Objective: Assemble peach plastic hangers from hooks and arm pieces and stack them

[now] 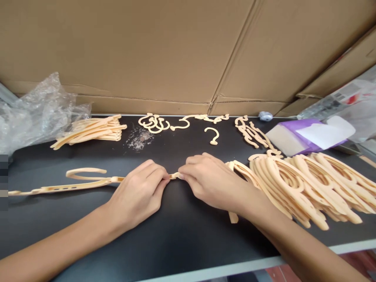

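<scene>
While left hand [143, 188] and right hand [208, 178] pinch hanger [95, 183], right forearm [255, 205] partly hides hanger row [310, 196]; hooks [154, 126] beyond.

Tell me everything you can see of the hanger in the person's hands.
The hanger is pale cream and looks like plastic. Its slim bar, with slots along it, stretches left; a curved hook bends back so its tip points right. The left hand covers the middle. A short part shows between the hands, its end pinched by the right hand. Whether the hanger touches the table is unclear.
</scene>
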The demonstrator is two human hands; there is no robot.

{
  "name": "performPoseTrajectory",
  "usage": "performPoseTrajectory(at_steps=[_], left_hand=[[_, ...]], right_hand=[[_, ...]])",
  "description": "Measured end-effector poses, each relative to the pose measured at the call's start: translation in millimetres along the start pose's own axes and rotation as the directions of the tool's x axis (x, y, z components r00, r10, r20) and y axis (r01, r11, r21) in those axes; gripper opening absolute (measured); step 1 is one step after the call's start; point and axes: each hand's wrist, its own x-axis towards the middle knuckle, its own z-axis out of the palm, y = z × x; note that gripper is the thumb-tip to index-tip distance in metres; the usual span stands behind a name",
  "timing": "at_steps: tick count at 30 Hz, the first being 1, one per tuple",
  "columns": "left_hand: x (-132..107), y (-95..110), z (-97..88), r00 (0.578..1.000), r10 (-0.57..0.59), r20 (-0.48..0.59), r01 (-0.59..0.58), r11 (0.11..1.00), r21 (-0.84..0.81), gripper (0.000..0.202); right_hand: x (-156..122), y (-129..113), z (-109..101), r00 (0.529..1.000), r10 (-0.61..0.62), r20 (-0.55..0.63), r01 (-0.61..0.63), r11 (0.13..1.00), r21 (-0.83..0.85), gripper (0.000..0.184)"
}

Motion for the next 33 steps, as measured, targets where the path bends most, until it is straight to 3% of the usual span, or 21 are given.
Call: performPoseTrajectory(at_steps=[5,14,20,24,28,33], left_hand=[[-0.6,-0.4,0.4,1.0,0.006,-0.006,-0.006,1.0,-0.011,0.016],[1.9,1.0,-2.3,1.0,-0.007,-0.021,0.007,1.0,0.005,0.022],[0.2,2.2,-2.1,0.999,0.033,-0.007,-0.032,0.998,0.061,0.018],[-0.8,5.6,-3.7,0.995,0.069,-0.074,-0.057,0.988,0.144,0.017],[-0.2,8.3,-10.7,0.974,0.151,-0.17,-0.103,0.959,0.265,0.036],[3.1,-1.2,-19.5,0.935,0.236,-0.266,-0.163,0.949,0.27,0.027]], right_hand=[[2.8,-5.7,-0.4,1.0,0.004,0.016,-0.003,0.997,-0.075,0.032],[-1.0,2.5,15.1,0.97,-0.184,-0.157,0.149,0.967,-0.209,0.028],[-3.6,2.9,17.6,0.954,-0.209,-0.214,0.16,0.961,-0.226,0.028],[-2.8,7.7,15.4,0.933,-0.184,-0.309,0.12,0.97,-0.213,0.028],[-0.9,18.4,10.4,0.857,-0.092,-0.507,0.073,0.996,-0.057,0.025],[-0.7,26.0,3.0,0.659,0.019,-0.752,0.085,0.991,0.1,0.018]])
